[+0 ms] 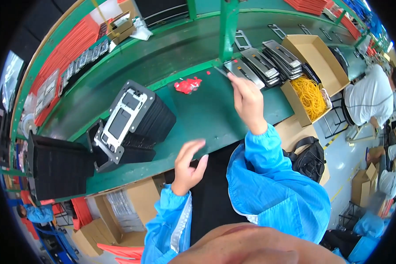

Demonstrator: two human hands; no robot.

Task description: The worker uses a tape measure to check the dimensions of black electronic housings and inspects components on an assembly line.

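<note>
My right hand [249,102] reaches over the green bench, its fingers closed round a thin grey tool [221,71] with a narrow tip. The tool's exact kind is too small to make out. Nothing is in my left hand [188,170], whose fingers are apart and slightly blurred at the bench's front edge. Between the hands and the back rail lies a crumpled heap of red film pieces [188,85]. Left of it, a silver metal frame [124,115] rests in the top of a stack of black trays [156,119]. Grey metal plates [240,72] lie just beyond my right hand.
More black trays [59,169] are stacked at the left end. An open cardboard box [295,99] with yellow rubber bands [311,97] stands to the right. A green post [228,31] rises behind the bench. A black bag [310,159] sits beside my right arm; co-workers are at far right.
</note>
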